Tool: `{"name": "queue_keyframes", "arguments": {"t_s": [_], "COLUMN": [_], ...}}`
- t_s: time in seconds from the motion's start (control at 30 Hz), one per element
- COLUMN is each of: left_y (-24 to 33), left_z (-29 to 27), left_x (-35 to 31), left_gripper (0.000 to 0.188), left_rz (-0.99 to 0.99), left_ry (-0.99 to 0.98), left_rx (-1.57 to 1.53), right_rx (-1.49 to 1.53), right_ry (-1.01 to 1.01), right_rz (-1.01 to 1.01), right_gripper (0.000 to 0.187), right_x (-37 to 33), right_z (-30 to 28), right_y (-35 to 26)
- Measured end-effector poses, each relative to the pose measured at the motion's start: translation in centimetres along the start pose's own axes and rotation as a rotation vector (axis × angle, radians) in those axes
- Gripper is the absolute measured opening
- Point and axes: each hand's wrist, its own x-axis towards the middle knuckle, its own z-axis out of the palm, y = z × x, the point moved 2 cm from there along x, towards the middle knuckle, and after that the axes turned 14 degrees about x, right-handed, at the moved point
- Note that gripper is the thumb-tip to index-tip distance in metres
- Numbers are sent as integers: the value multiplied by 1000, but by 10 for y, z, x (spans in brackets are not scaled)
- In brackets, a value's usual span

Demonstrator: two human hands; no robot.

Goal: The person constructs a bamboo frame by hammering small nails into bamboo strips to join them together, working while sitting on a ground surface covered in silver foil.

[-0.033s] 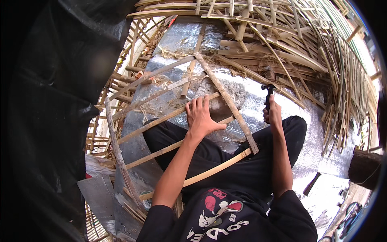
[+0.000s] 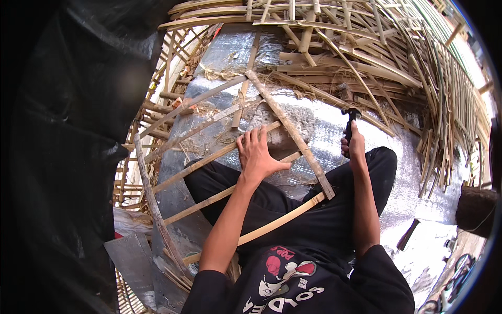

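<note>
A frame of bamboo slats (image 2: 285, 115) lies across my lap, with several thin crosspieces running between two longer side strips. My left hand (image 2: 256, 157) rests on its crosspieces, fingers stretched out and thumb pointing right. Under the frame's far right side sits a rough grey stone block (image 2: 300, 119), partly covered by the slats. To the right of the frame, my right hand (image 2: 355, 145) grips a hammer (image 2: 351, 118) by its dark handle, with the head up and apart from the bamboo. The nearest crosspiece (image 2: 282, 219) is paler and bows slightly.
A large heap of split bamboo (image 2: 366, 57) lies at the far side and right. Silvery foil sheeting (image 2: 408, 178) covers the ground around my crossed legs. Black plastic sheeting (image 2: 68, 146) hangs on the left. A grey board (image 2: 130, 261) is at the lower left.
The whole view has shifted slightly. The hammer head has turned a little in my right hand; my left hand keeps its place on the frame.
</note>
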Motion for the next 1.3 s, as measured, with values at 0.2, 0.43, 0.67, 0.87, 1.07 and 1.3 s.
{"name": "queue_keyframes", "arguments": {"t_s": [0.2, 0.43, 0.67, 0.87, 1.07, 1.3], "left_y": [-1, 11, -4, -48, -67, -76], "left_z": [2, 2, -40, -57, -9, 9], "left_x": [4, 11, 19, 65, 75, 81], "left_gripper": [128, 127, 127, 129, 138, 141], "left_rz": [-30, 1, -124, -404, -600, -630], "left_ry": [-39, -35, 81, 122, -36, -97], "left_rx": [71, 86, 120, 185, 183, 116], "right_rx": [559, 934, 887, 801, 795, 689], "right_ry": [25, -60, -51, -62, -99, -60], "right_rz": [96, 300, 288, 274, 324, 304], "right_gripper": [52, 38, 39, 39, 41, 41], "right_x": [30, 44, 42, 36, 39, 37], "right_z": [-13, -18, -17, -16, -15, -9], "right_y": [20, 28, 35, 26, 40, 37]}}
